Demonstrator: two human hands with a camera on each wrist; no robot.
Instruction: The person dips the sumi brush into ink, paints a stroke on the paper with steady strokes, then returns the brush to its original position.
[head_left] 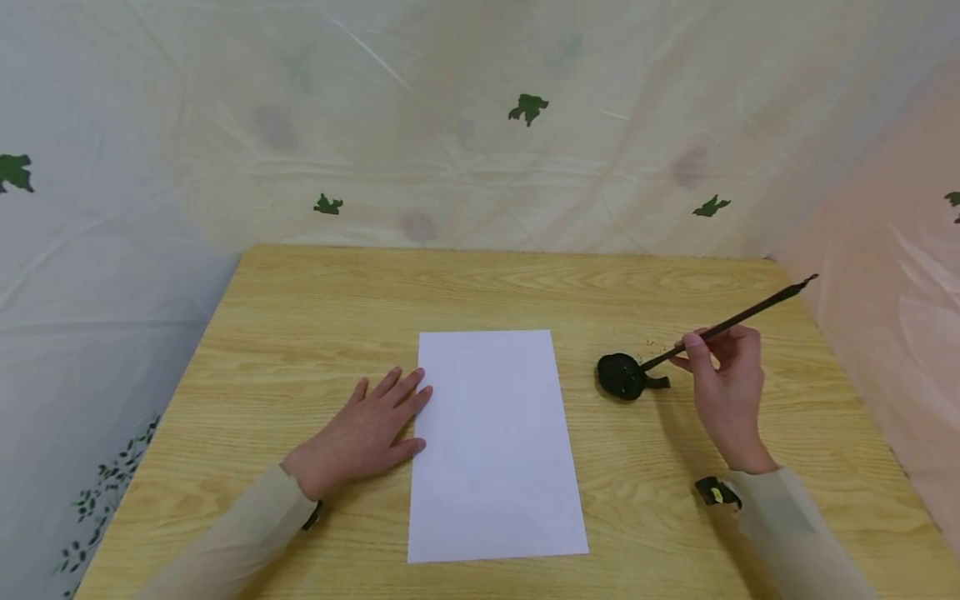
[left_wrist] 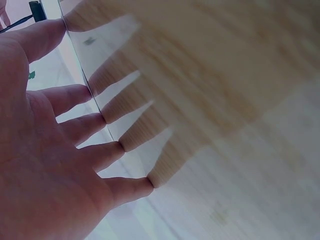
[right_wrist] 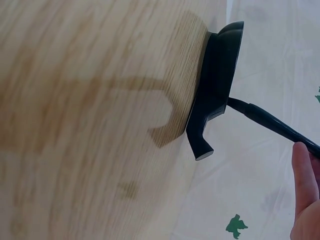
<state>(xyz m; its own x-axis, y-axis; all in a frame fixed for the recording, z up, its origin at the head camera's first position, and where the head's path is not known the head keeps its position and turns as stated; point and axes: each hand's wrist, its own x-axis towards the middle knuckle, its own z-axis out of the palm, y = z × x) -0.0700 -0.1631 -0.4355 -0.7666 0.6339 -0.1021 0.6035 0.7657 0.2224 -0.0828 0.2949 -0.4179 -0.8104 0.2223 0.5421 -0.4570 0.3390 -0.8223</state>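
Roughly midway between the table's (head_left: 315,300) left and right edges, a plain white sheet of paper (head_left: 491,442) lies flat, well apart from the far edge. The left hand (head_left: 367,433) rests palm down with fingers spread; its thumb, index and middle fingertips reach just over the paper's left edge, and the other two touch the table beside it.

Between the paper and the table's right edge, nearer the paper, stands a small black dish (head_left: 621,375) with a short curved handle (head_left: 658,382). The right hand (head_left: 726,392), raised above the table, pinches a dark brush (head_left: 750,312) between thumb and fingers. The brush slants, its lower tip at the dish's right rim and its upper end toward the table's far right corner; whether the tip dips inside is hard to tell.

Pale sleeves (head_left: 232,525) cover both forearms. Beyond the far edge hangs a light curtain (head_left: 420,83) with dark green prints (head_left: 528,108).
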